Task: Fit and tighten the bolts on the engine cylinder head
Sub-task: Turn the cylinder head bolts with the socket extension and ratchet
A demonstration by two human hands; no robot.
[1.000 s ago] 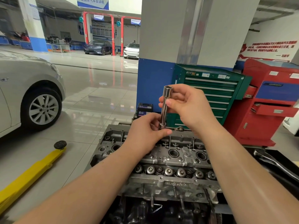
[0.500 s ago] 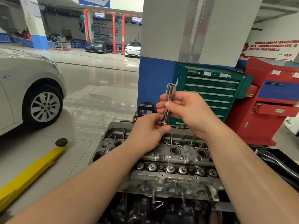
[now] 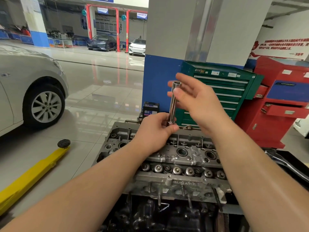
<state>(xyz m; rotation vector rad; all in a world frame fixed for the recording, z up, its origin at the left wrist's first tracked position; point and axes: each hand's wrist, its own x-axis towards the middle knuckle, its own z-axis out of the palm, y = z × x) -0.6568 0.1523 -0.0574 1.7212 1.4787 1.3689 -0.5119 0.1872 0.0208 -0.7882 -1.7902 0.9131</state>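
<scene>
While the left hand (image 3: 154, 131) pinches the bottom end of a long shiny socket (image 3: 173, 102) at frame centre, its fingertips hide whatever sits under that end. The socket stands nearly upright, chrome, its open top showing. Behind it the right hand (image 3: 197, 101) is blurred, fingers spread wide, thumb against the socket's upper part. Below lies the grey cylinder head (image 3: 180, 158), its lower part cut off by both forearms; bolts there are hard to make out.
</scene>
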